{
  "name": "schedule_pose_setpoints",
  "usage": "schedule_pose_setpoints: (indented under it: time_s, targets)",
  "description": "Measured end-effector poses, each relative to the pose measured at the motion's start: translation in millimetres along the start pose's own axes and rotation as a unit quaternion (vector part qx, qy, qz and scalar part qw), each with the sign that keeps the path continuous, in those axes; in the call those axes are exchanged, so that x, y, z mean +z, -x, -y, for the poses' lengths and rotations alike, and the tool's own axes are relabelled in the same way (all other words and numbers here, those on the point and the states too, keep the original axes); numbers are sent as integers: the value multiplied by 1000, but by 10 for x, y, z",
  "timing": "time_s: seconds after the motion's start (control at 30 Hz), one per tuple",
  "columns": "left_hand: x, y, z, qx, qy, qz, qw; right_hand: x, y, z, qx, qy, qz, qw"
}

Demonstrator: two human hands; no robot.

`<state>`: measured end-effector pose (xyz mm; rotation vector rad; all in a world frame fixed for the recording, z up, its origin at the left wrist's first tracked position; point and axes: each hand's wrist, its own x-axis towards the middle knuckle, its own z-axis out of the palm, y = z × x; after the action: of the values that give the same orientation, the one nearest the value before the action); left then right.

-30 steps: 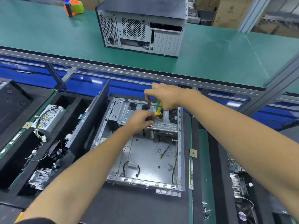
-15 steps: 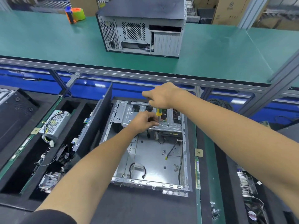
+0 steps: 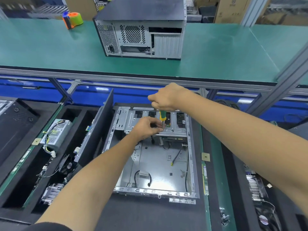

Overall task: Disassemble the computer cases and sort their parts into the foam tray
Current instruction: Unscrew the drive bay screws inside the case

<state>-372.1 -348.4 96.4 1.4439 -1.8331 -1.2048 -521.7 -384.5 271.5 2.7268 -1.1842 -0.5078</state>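
An open grey computer case (image 3: pixel 160 165) lies flat in front of me, its floor bare except for a few loose cables. My right hand (image 3: pixel 166 97) grips the green and yellow handle of a screwdriver (image 3: pixel 162 116), held upright over the drive bracket (image 3: pixel 150 120) at the case's far end. My left hand (image 3: pixel 147 128) sits at the screwdriver's tip, fingers curled around the shaft or a small part there; which one is unclear. The black foam tray (image 3: pixel 33 164) to the left holds a power supply (image 3: pixel 56 133), cables, a fan and a heatsink.
A second, closed computer case (image 3: pixel 141 30) stands on the green bench behind. A tape dispenser (image 3: pixel 73 20) sits at that bench's far left. A black side panel (image 3: pixel 100 130) leans beside the open case. More parts lie in foam at the right (image 3: pixel 256 189).
The view shifted slightly. My right hand has risen a little on the screwdriver, showing more of its handle. My left hand stays at the tip on the bracket.
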Motion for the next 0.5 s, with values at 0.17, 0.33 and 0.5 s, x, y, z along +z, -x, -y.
schedule_pose_setpoints:
  time_s: [0.17, 0.33, 0.5]
  targets:
    - [-2, -12, 14, 8, 5, -2, 1000, 10, -7, -68, -19, -153, 20, 988]
    - [-3, -27, 23, 26, 4, 6, 1000, 46, 30, -75, -32, -272, 41, 961]
    - [-16, -32, 66, 15, 8, 8, 1000, 43, 25, -48, -3, -56, -11, 998]
